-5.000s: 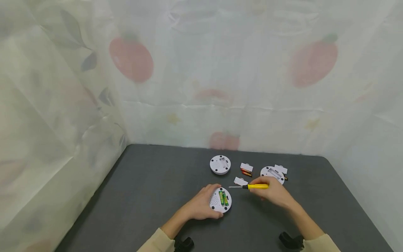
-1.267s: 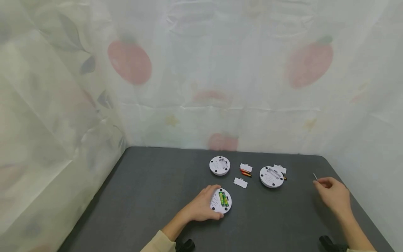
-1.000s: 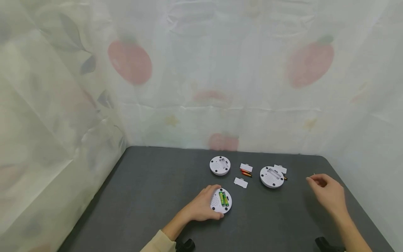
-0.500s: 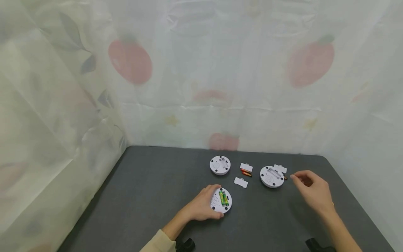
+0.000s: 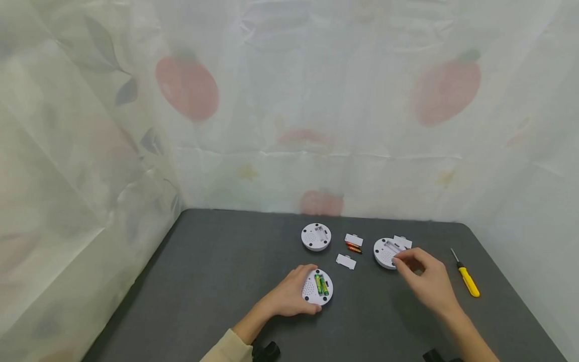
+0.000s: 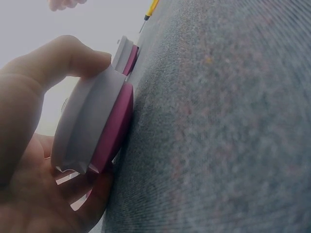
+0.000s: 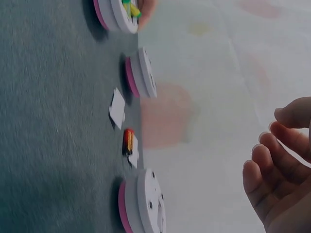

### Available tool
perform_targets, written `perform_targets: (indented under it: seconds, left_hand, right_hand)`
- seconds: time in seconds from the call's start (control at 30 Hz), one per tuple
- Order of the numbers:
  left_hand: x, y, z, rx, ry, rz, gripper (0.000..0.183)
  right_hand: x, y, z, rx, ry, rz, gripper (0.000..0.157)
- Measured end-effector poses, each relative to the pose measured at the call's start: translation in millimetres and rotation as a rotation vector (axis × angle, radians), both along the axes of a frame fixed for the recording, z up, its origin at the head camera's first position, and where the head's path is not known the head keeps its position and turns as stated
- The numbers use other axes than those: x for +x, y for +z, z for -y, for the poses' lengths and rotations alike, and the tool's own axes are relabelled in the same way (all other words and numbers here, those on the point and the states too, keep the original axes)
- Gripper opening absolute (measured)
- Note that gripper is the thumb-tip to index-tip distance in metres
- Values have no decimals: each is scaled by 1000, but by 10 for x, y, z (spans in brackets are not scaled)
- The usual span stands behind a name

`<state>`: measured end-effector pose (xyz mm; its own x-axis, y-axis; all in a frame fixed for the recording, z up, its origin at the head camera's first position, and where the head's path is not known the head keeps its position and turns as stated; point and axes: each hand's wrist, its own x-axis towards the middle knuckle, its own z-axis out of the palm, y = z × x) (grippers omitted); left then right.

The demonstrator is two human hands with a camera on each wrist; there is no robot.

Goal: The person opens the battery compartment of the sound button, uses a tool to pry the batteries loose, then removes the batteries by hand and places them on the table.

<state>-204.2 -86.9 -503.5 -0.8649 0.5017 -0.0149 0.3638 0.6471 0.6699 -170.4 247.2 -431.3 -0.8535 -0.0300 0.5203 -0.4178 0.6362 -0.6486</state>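
My left hand [image 5: 291,293] grips the rim of a round white device [image 5: 310,287], thumb and fingers around its sides. It rests underside up on the table, with two green batteries [image 5: 321,284] in its open compartment. From the left wrist view, the device's pink lower part [image 6: 115,128] shows against the tabletop. My right hand [image 5: 427,282] hovers by a second white device [image 5: 383,253], partly covering it in the head view. Its fingers are loosely curled, and nothing shows between them in the right wrist view. A yellow-handled screwdriver [image 5: 469,282] lies on the table at the far right.
A third white device [image 5: 316,237] with a bare battery slot stands at the back. White battery covers [image 5: 346,261] lie between the devices, one beside red batteries [image 5: 354,248]. Another cover [image 5: 402,242] lies behind the right device. Patterned curtains surround the grey table [image 5: 217,281].
My right hand carried the screwdriver to the far right and let go of it there. The hand has since moved left to the right-hand device. My left hand keeps its grip on the front device.
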Motion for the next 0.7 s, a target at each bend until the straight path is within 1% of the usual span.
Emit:
perform_targets:
  seconds: [0.4,0.6,0.7]
  left_hand:
    - [6,7,1,3,-5,4,95]
    - [2,-5,-1,-2,-7,-5,94]
    - [-3,-8,-2,-5,-4,-1,95]
  right_hand:
    - [-32,-99,241,-80,144,-63,26]
    - [-69,-168,365,-92,238,-121,30]
    - [-86,-203,433,-88,286,-130,30]
